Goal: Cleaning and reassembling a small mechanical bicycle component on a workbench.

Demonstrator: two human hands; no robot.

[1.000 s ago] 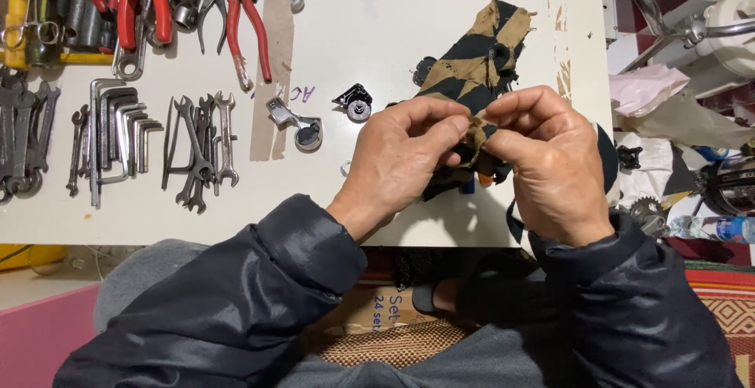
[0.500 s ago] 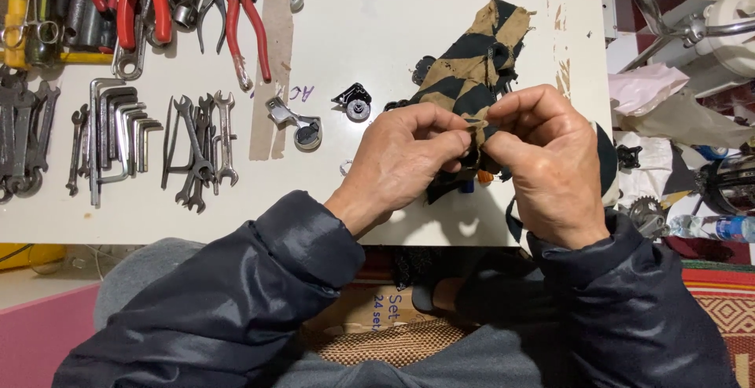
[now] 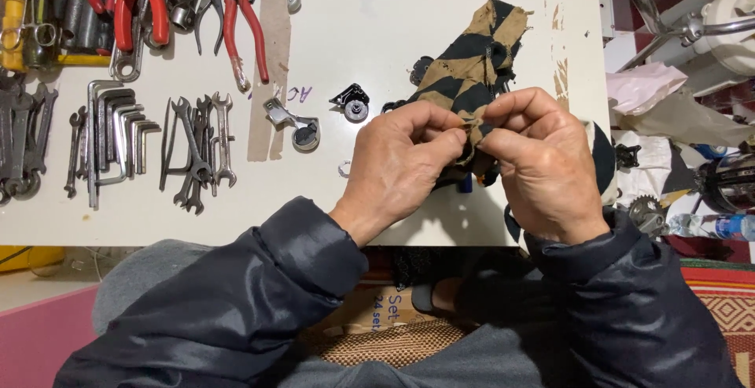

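Fingers of left hand point(image 3: 409, 168) and right hand point(image 3: 543, 164) pinch the striped rag point(image 3: 472, 66) | above the white table point(image 3: 377, 34) edge | soft, light, floppy | hold by its bunched end.

Left hand point(image 3: 401, 164) and right hand point(image 3: 543, 164) brought together, knuckles up, fingertips pinched and meeting at one shared grip point. Wrists bent slightly inward toward it; both forearms in dark sleeves angled up from below.

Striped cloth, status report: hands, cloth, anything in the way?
Left hand and right hand both pinching striped cloth over white table. Small black part left of cloth, clear of hands.
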